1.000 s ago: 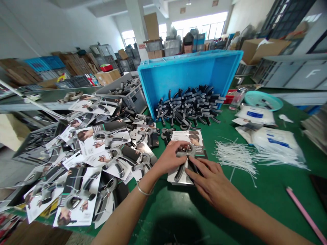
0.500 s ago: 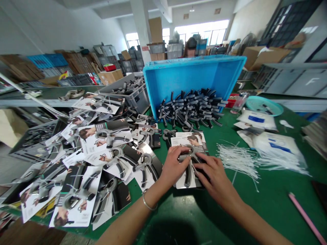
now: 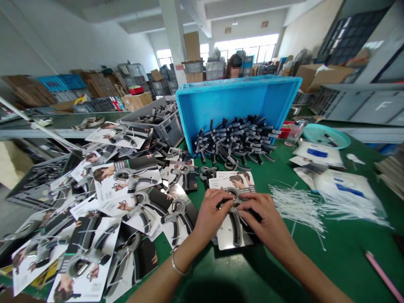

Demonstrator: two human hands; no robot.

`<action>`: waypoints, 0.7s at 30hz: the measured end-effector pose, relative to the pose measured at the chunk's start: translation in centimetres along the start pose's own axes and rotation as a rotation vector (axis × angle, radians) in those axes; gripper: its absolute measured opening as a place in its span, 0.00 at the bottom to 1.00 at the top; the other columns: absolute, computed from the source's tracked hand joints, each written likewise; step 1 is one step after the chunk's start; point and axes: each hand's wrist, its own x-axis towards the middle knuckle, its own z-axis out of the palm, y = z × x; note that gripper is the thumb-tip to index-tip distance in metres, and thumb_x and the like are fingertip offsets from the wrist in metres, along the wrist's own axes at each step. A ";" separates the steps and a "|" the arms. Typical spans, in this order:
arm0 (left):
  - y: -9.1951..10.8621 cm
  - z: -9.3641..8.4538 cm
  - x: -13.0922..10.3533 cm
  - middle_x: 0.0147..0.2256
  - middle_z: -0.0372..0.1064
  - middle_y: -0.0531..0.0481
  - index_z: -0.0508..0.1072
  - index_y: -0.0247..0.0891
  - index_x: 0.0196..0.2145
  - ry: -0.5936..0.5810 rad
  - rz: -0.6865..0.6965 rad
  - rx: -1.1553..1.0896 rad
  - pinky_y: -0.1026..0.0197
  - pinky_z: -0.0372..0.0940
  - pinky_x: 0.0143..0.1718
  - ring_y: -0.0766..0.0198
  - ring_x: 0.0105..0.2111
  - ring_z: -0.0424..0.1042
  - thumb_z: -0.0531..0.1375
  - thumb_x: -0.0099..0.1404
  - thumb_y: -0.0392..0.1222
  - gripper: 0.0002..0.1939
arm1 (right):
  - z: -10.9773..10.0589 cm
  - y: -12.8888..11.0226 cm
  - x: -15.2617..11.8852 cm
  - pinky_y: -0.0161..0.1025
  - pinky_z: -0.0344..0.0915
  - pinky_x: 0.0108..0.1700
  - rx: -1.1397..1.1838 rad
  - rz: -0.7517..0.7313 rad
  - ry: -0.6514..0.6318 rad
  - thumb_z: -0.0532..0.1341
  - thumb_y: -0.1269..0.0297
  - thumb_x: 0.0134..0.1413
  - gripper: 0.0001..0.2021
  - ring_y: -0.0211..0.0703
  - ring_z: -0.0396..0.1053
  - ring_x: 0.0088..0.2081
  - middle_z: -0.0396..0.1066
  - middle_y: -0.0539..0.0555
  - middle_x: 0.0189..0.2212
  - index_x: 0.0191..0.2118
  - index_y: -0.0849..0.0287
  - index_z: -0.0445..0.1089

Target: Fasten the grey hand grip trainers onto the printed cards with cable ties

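Note:
A grey-and-black hand grip strengthener [image 3: 235, 225] lies on a printed backing card [image 3: 222, 181], on a small stack of such cards in front of me. My left hand [image 3: 214, 210] wears a bracelet at the wrist and pinches the grip's upper part from the left. From the right, my right hand [image 3: 260, 212] closes thumb and fingers on the same upper part, its fingertips close to those of the left. The hands hide much of the spring end and one handle. Whether a tie is between the fingertips cannot be made out.
Left, carded grip strengtheners [image 3: 91, 256] lie heaped. A tipped blue crate [image 3: 233, 97] spills loose ones behind the cards. To the right are white cable ties [image 3: 296, 206], plastic bags [image 3: 342, 185], a turquoise plate [image 3: 339, 130] and a pink stick [image 3: 383, 273]. A person [image 3: 234, 67] is beyond the crate.
My right hand's fingers have moved up from the handle to the upper part of the grip strengthener, nearer my left fingertips. The whole view has shifted slightly.

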 end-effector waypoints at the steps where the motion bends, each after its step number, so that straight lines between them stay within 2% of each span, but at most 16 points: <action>1: 0.0 0.0 0.0 0.39 0.77 0.52 0.79 0.44 0.40 0.004 -0.003 -0.008 0.54 0.62 0.51 0.58 0.46 0.68 0.64 0.66 0.38 0.05 | -0.2 -0.1 -0.1 0.53 0.61 0.56 -0.009 -0.014 -0.020 0.58 0.67 0.66 0.07 0.52 0.61 0.54 0.69 0.55 0.51 0.41 0.52 0.73; 4: -0.2 0.0 0.0 0.40 0.77 0.51 0.79 0.44 0.41 0.001 -0.010 -0.026 0.54 0.62 0.52 0.58 0.47 0.69 0.63 0.67 0.39 0.05 | -0.7 -0.2 -0.9 0.54 0.62 0.57 -0.028 -0.046 -0.090 0.54 0.72 0.66 0.12 0.52 0.60 0.56 0.66 0.56 0.56 0.46 0.51 0.73; 6: -0.2 0.1 0.0 0.40 0.77 0.51 0.79 0.44 0.41 -0.012 -0.016 -0.026 0.53 0.62 0.52 0.57 0.47 0.69 0.63 0.67 0.39 0.06 | -0.9 -0.2 -1.3 0.54 0.62 0.57 -0.020 -0.044 -0.110 0.57 0.69 0.65 0.10 0.53 0.60 0.56 0.66 0.56 0.57 0.46 0.50 0.73; 9: -0.2 0.1 0.1 0.40 0.77 0.51 0.78 0.44 0.40 -0.014 -0.020 -0.023 0.54 0.62 0.52 0.57 0.46 0.69 0.63 0.67 0.39 0.05 | -0.8 -0.1 -1.2 0.54 0.62 0.56 0.020 -0.016 -0.062 0.60 0.66 0.64 0.06 0.54 0.61 0.55 0.70 0.55 0.52 0.41 0.50 0.74; 12: -0.1 0.1 0.2 0.39 0.77 0.51 0.79 0.44 0.40 -0.007 -0.022 -0.028 0.54 0.62 0.51 0.58 0.45 0.69 0.63 0.67 0.37 0.05 | -0.3 0.0 -0.3 0.54 0.60 0.57 0.095 0.046 -0.022 0.60 0.64 0.64 0.06 0.53 0.62 0.54 0.72 0.54 0.49 0.38 0.51 0.74; 16: 0.0 0.0 0.2 0.39 0.77 0.51 0.79 0.43 0.39 -0.008 -0.027 -0.051 0.54 0.62 0.52 0.58 0.45 0.69 0.63 0.66 0.37 0.05 | -0.2 0.2 0.7 0.56 0.59 0.58 0.192 0.165 -0.036 0.59 0.60 0.65 0.08 0.53 0.62 0.55 0.70 0.54 0.52 0.36 0.52 0.74; 21: 0.1 0.1 0.1 0.40 0.77 0.51 0.79 0.44 0.40 -0.018 -0.040 -0.080 0.54 0.61 0.52 0.58 0.46 0.70 0.63 0.67 0.38 0.05 | -0.5 0.6 0.1 0.60 0.57 0.60 0.207 0.188 -0.083 0.59 0.57 0.64 0.10 0.56 0.58 0.59 0.65 0.55 0.57 0.34 0.52 0.74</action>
